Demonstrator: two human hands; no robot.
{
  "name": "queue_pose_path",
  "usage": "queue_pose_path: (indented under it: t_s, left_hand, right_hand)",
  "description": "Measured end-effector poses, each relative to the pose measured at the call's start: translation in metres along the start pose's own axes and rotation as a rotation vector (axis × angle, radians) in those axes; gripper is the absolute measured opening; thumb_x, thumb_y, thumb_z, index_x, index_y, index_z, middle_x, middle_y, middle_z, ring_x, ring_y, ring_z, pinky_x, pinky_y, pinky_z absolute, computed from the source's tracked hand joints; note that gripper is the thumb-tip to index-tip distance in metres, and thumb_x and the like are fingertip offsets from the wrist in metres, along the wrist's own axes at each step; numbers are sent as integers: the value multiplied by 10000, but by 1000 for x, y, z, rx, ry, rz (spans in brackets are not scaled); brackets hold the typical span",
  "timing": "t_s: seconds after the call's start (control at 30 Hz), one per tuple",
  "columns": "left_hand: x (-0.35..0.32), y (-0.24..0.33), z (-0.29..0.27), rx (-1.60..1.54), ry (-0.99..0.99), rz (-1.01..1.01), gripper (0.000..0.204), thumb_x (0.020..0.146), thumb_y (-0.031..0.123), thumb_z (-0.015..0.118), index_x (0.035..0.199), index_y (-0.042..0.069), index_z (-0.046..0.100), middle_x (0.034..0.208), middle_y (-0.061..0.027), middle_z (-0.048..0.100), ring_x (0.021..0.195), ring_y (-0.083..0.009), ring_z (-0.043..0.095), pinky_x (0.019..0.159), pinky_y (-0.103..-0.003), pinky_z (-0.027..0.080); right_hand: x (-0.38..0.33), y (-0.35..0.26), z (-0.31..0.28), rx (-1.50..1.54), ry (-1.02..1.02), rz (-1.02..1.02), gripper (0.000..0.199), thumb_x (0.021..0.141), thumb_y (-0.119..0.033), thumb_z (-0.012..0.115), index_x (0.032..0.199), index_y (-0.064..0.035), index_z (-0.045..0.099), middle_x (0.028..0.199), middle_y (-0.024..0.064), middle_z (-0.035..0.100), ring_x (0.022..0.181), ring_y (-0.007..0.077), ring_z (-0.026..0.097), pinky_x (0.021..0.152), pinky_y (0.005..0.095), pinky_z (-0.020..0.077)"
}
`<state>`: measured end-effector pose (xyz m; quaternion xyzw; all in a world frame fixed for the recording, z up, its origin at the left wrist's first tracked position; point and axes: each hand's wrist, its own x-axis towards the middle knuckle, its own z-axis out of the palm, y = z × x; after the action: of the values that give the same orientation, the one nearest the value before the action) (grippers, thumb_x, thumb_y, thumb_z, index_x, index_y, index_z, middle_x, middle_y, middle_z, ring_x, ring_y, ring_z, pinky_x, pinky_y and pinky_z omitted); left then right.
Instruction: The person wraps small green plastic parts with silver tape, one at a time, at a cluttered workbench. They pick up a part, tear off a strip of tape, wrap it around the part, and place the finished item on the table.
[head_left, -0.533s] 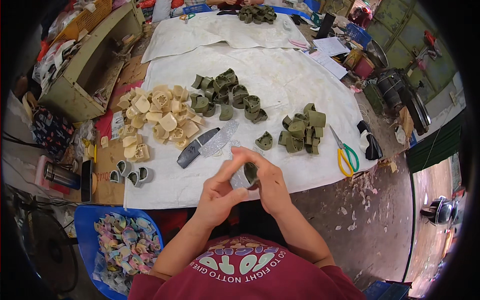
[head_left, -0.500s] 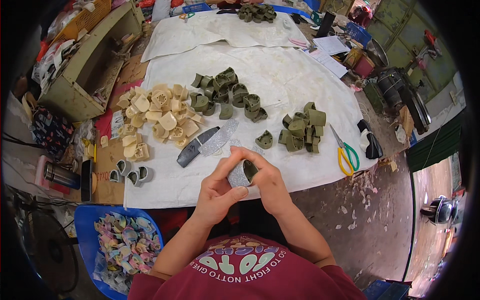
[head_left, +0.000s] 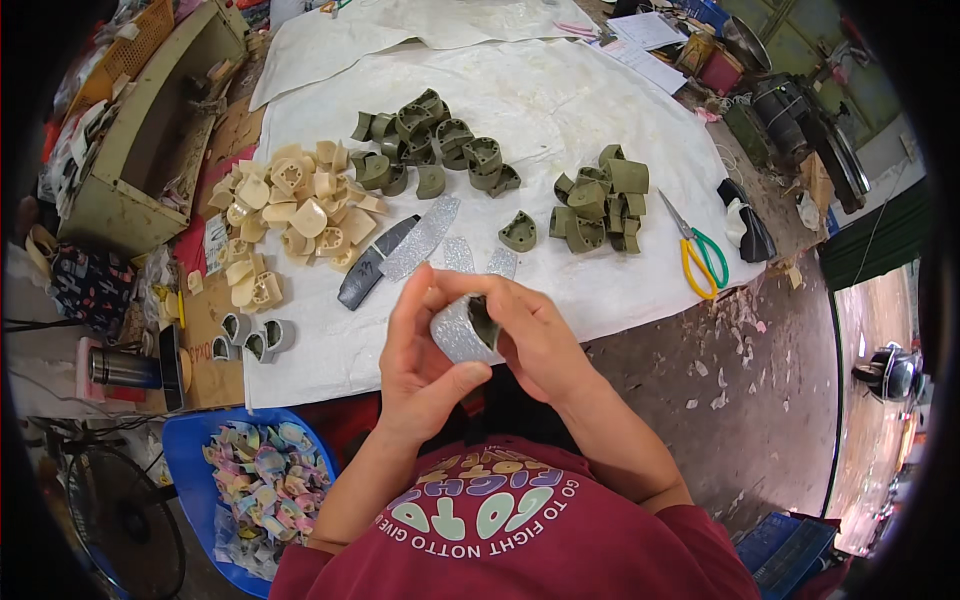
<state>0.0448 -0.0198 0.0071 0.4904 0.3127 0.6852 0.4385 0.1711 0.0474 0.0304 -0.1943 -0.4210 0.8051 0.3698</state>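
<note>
Between my two hands, just off the table's front edge, is a hollow olive shoe heel wrapped in silver glitter sheet point(head_left: 458, 332). My left hand point(head_left: 408, 365) curls round its left side, thumb along the bottom. My right hand point(head_left: 545, 345) closes on the right side, its fingers over the upper rim and partly hiding the opening. Just beyond lie loose silver glitter pieces point(head_left: 458, 253) and a dark flat strip point(head_left: 363, 282). A lone olive heel point(head_left: 518, 232) stands near them. Farther off are olive heels in one pile point(head_left: 430, 140) and another point(head_left: 600, 200).
Beige heels point(head_left: 300, 205) are heaped at the left, with several silver-covered heels point(head_left: 256, 338) nearer me. Scissors point(head_left: 692, 250) with yellow and green handles lie at the right of the white cloth point(head_left: 600, 310). Below the table's left side stands a blue bin point(head_left: 188, 440) of colourful pieces.
The view has shifted, so the table things sit higher in the picture. Both hands still hold the heel, which has turned so its covered side shows more; my left fingers look more upright.
</note>
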Motion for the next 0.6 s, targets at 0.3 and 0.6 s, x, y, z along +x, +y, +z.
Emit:
queue_pose_path:
  t_s: [0.3, 0.6]
  left_hand:
    - [-2, -2, 2, -56, 64, -52, 843, 756, 20, 741, 1462, 36, 280, 1367, -120, 430, 1279, -231, 398, 1079, -381, 307]
    - [-5, -11, -3, -69, 134, -101, 886, 728, 117, 775, 1465, 80, 287, 1351, -126, 452, 1253, -234, 445, 1056, -381, 363]
  right_hand:
    - [3, 10, 1, 9, 72, -13, 324, 961, -231, 564, 1198, -13, 596, 1048, 50, 643, 978, 109, 567, 871, 272, 441]
    - [2, 20, -6, -142, -10, -61, 481, 960, -313, 556, 1347, -37, 479, 1265, 57, 537, 1033, 109, 519, 929, 280, 413]
